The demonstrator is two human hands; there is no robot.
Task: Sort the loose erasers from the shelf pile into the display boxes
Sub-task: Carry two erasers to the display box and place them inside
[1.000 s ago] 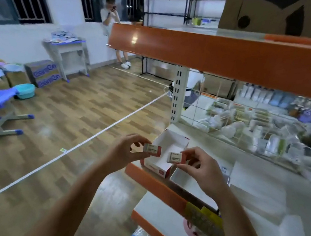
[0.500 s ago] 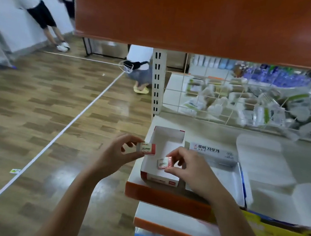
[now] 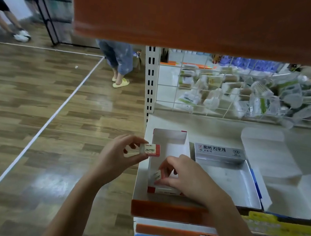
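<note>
My left hand [image 3: 121, 156] pinches a white eraser with a red-ended "2B" sleeve [image 3: 150, 149], held just left of the narrow red-and-white display box [image 3: 169, 139] at the shelf's left end. My right hand [image 3: 186, 175] is down inside that box near its front, fingers closed on a second eraser [image 3: 157, 175] of the same kind, tilted. A wider grey-and-blue display box [image 3: 227, 177] with Korean lettering on its lid stands open just to the right. The loose pile is not in view.
The orange front lip of the shelf [image 3: 166, 210] lies below my hands and an orange upper shelf [image 3: 202, 17] hangs overhead. A wire grid [image 3: 232, 92] backs the shelf, with packaged goods behind. Flattened white packaging [image 3: 281, 168] lies right. Two people stand on the wooden floor [image 3: 34, 112].
My view dropped from the room to the shelf. My right hand moved its eraser from above the narrow box's edge down into the box; my left hand stays beside the box with its eraser.
</note>
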